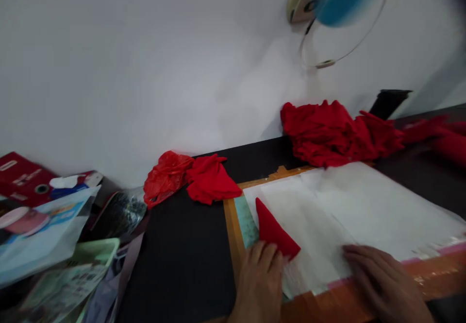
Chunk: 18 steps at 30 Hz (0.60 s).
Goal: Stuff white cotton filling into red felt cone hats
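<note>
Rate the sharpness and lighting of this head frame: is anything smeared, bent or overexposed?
Head view: soft throughout; the right hand and the fan are smeared by motion. Light is even and diffuse, with only faint shadows on the wall behind the pile of red cloth. The white sheets look washed out. The table edge tilts and the corners darken, which suggests a wide lens.

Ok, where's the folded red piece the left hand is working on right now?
In the head view, the folded red piece lies low and centre on the white sheet, near its left edge, with the left hand touching its near end.
</note>
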Each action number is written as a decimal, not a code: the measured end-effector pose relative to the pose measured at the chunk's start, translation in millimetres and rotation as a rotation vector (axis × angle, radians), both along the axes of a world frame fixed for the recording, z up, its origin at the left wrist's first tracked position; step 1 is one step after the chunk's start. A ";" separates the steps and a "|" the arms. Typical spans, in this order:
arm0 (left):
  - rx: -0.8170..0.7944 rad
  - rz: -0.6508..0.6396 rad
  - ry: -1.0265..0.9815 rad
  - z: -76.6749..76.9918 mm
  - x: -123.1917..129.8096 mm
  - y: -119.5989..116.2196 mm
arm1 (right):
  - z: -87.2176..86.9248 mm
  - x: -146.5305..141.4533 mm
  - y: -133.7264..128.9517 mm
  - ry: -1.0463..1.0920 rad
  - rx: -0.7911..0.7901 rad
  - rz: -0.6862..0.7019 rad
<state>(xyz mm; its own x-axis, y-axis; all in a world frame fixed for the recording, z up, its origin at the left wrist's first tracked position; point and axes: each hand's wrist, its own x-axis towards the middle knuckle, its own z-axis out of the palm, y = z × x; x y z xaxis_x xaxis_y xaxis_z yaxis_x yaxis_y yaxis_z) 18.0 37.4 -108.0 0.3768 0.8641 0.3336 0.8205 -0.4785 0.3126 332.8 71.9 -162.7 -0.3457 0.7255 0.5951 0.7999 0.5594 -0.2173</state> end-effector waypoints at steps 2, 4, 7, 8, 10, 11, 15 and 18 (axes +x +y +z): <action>-0.058 -0.037 -0.024 -10.5 2.7 4.4 | 3.3 -2.6 -0.2 -0.006 -0.014 -0.007; -0.132 -0.068 -0.028 -14.0 1.4 8.1 | 3.1 -2.9 -1.4 0.004 -0.029 -0.025; -0.225 -0.113 -0.027 -5.7 -1.8 12.8 | 1.4 -3.0 -3.2 0.022 -0.041 -0.047; -0.245 -0.122 -0.034 -0.8 -2.1 13.6 | 1.1 -3.3 -3.4 0.023 -0.038 -0.048; -0.269 -0.123 -0.054 9.7 -1.2 13.8 | 0.6 -3.8 -3.3 0.023 -0.036 -0.049; -0.280 -0.116 -0.069 14.7 -0.3 13.4 | 0.1 -3.9 -3.0 0.026 -0.036 -0.053; -0.350 -0.054 -0.197 28.4 2.2 16.9 | -6.2 -1.6 -1.9 0.026 -0.026 -0.048; -0.369 0.204 -0.343 31.4 1.5 30.5 | -14.0 3.2 -0.5 0.018 -0.006 -0.027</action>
<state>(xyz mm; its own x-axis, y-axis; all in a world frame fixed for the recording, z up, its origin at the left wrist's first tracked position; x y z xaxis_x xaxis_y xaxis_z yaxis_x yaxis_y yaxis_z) 19.4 67.9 -76.6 0.1124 0.9913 0.0683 0.7062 -0.1280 0.6963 336.0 71.4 -176.7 -0.3153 0.7382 0.5964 0.8108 0.5361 -0.2349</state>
